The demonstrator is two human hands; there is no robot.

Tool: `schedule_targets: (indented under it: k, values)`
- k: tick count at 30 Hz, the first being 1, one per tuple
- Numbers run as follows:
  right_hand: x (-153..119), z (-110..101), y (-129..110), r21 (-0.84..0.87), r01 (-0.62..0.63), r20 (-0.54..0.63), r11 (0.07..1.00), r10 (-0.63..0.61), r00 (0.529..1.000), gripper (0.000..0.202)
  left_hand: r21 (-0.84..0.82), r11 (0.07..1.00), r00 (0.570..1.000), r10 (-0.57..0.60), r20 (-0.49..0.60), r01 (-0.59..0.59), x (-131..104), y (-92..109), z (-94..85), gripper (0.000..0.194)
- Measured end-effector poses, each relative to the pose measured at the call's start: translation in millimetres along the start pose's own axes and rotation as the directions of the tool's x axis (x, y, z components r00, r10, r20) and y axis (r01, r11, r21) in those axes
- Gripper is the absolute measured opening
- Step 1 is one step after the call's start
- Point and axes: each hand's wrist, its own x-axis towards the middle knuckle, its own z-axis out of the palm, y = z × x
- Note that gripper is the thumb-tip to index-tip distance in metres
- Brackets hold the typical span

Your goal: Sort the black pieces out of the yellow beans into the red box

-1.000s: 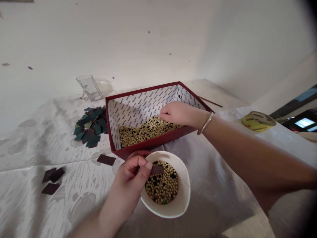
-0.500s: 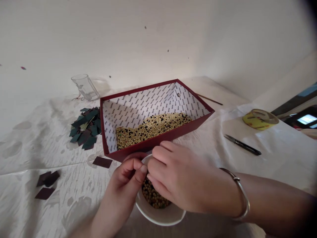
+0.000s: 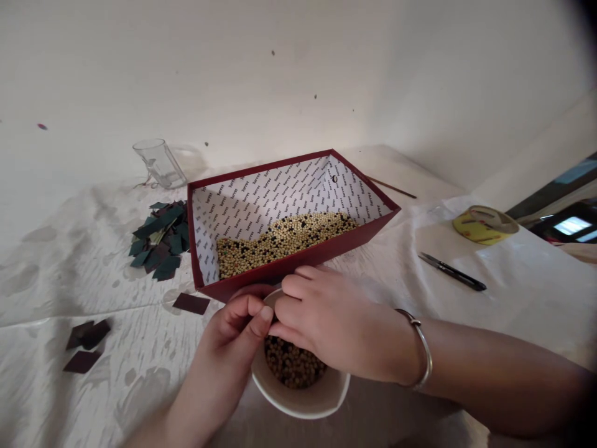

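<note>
The left hand (image 3: 228, 354) is angled inward, thumb and forefinger pinched closed; the right hand (image 3: 338, 323) is laid palm-down beside it, fingers curled closed. Whatever is pinched is hidden. Beneath them, just before the red box (image 3: 298, 267), a white paper bowl (image 3: 305, 409) is partly filled with yellowish and black beads (image 3: 291, 367).

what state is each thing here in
box: open, partly filled with beads
cup: open, beads inside
glass: standing
paper pile: loosely heaped
tablecloth: creased
screen: lit
left hand: thumb and finger pinched
right hand: fingers curled, tips partly hidden
</note>
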Motion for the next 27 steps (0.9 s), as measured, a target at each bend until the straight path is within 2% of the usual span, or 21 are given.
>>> schedule_targets:
  k: [5, 7, 11, 17, 21, 24, 27]
  values:
    - [2, -1, 7, 0.052, -0.074, -0.067, 0.996, 0.078, 0.995, 0.035, -0.036, 0.999, 1.0, -0.023, 0.007, 0.023, 0, -1, -1.0, 0.022]
    - [3, 0, 10, 0.078, -0.052, -0.09, 0.996, 0.059, 0.994, 0.035, -0.043, 0.999, 1.0, -0.021, -0.004, 0.021, 0, -1, -1.3, 0.023]
    - [4, -1, 13, 0.15, 0.021, -0.048, 0.988, -0.014, 0.999, 0.027, -0.035, 0.999, 1.0, -0.029, 0.004, 0.029, 0, 1, -0.9, 0.023]
    - [2, -9, 20, 0.272, 0.038, 0.026, 0.962, -0.046, 0.999, 0.013, -0.035, 0.999, 0.999, -0.033, -0.011, 0.033, 0, 1, 0.0, 0.021]
    - [3, -10, 23, 0.316, 0.042, 0.026, 0.948, -0.053, 0.998, 0.008, -0.028, 0.999, 1.0, -0.021, 0.002, 0.021, 0, 0, -0.6, 0.02]
    - [4, -9, 22, 0.341, 0.02, 0.023, 0.94, -0.03, 0.999, 0.014, -0.019, 1.0, 1.0, -0.01, 0.016, 0.01, 0, 1, -0.8, 0.019]
    - [6, -5, 20, 0.363, 0.056, -0.002, 0.93, -0.06, 0.998, 0.026, 0.01, 1.0, 1.0, -0.003, 0.024, 0.003, 1, 2, -0.4, 0.022]
